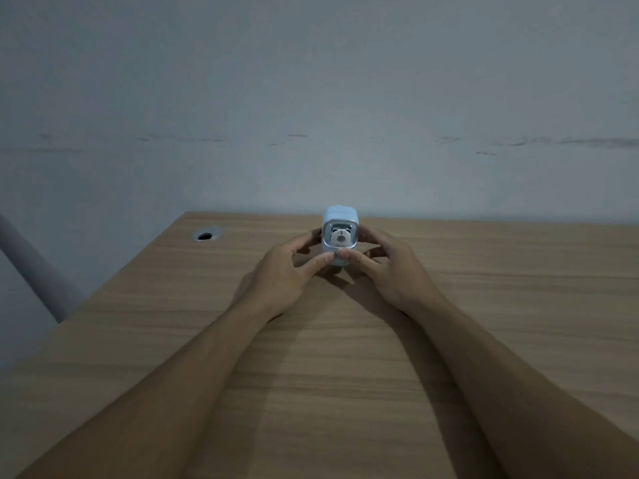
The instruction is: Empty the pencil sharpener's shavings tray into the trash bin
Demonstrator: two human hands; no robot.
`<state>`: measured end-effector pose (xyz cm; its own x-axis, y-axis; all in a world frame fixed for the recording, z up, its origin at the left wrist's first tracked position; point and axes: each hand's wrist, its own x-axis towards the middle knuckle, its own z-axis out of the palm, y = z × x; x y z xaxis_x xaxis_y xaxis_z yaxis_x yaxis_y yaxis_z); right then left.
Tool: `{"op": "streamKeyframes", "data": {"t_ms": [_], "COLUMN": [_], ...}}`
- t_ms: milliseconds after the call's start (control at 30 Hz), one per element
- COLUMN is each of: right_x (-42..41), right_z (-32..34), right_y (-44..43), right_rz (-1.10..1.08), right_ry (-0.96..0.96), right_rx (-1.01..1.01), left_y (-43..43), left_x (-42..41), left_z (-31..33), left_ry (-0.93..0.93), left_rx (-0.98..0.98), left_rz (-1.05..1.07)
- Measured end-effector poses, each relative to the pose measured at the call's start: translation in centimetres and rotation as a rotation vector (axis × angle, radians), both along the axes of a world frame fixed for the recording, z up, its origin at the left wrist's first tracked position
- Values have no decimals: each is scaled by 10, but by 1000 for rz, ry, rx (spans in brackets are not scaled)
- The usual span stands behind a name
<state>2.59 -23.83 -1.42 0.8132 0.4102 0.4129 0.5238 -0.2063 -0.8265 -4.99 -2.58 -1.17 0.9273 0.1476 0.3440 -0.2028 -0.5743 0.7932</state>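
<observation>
A small light-blue pencil sharpener [340,223] with a bear face on its front stands upright near the far edge of the wooden desk [311,357]. My left hand [287,271] cups its left side, fingers behind it and thumb pressed on the lower front. My right hand [387,267] cups the right side in the same way, its thumb tip meeting the left thumb at the lower front panel [338,259], where the shavings tray sits. The tray looks closed. No trash bin is in view.
A round cable hole [206,235] with a metal rim sits at the desk's far left corner. A grey wall rises right behind the desk. A grey pipe or bar [34,267] slants down beside the desk's left edge.
</observation>
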Motion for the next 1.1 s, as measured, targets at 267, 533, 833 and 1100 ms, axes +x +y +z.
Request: {"op": "streamKeyframes", "data": {"t_ms": [267,533,833,1100], "right_x": [79,124,118,83], "right_z": [-4,-8,-6,-18], "right_y": [22,33,39,18], "right_rz": [-64,-97,-157,-263], "right_ry": [-33,-44,-82,13], "right_rx": [-31,-98,-190,-275], "left_y": [17,30,31,28], "left_x": [91,147,142,90], "left_z": [-9,-15,-19,-30], "left_ry": [-1,19,49,154], "left_rx": [24,79,266,503], "left_rz": [-18,-64,75,142]}}
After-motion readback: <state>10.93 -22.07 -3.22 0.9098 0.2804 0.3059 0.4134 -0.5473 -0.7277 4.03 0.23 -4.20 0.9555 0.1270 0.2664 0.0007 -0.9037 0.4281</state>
